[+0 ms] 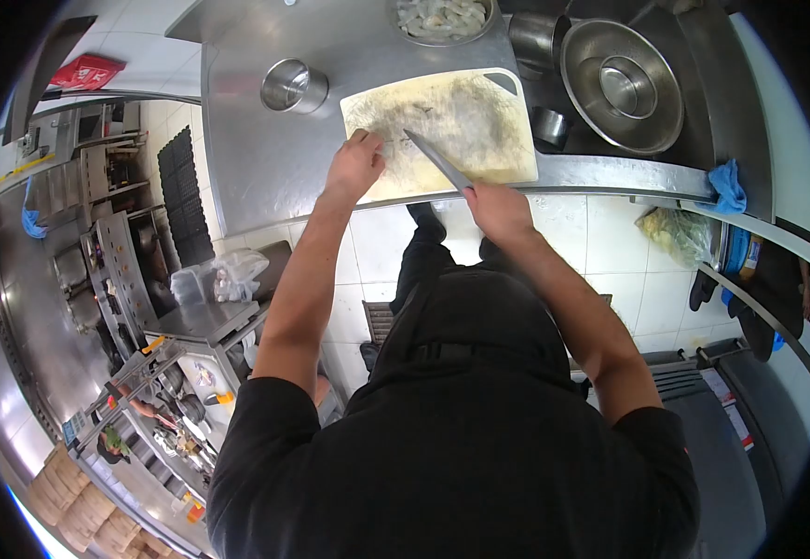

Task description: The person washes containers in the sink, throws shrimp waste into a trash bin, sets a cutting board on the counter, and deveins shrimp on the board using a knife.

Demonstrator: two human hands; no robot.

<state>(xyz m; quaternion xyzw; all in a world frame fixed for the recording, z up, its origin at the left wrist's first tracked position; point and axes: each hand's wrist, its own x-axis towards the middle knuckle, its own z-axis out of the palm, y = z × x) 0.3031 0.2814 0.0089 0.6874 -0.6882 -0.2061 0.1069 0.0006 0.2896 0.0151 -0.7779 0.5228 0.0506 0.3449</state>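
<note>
My right hand (500,211) is wrapped round the handle of a knife (437,160), whose blade points up and left over the worn, pale cutting board (461,121). At the board's left edge is my left hand (358,163), its fingers curled together near the surface; whatever they may hold is too small to make out. Behind the board stands a metal bowl (405,35) of pale, translucent pieces (442,17). A round metal container (294,87) rests on the steel counter to the left.
Right of the board, a large steel bowl (580,61) holds a smaller bowl (627,87), with metal pots (535,39) beside it. A blue cloth (727,186) hangs at the counter's right edge. Plastic bags (237,273) lie on a lower surface at left.
</note>
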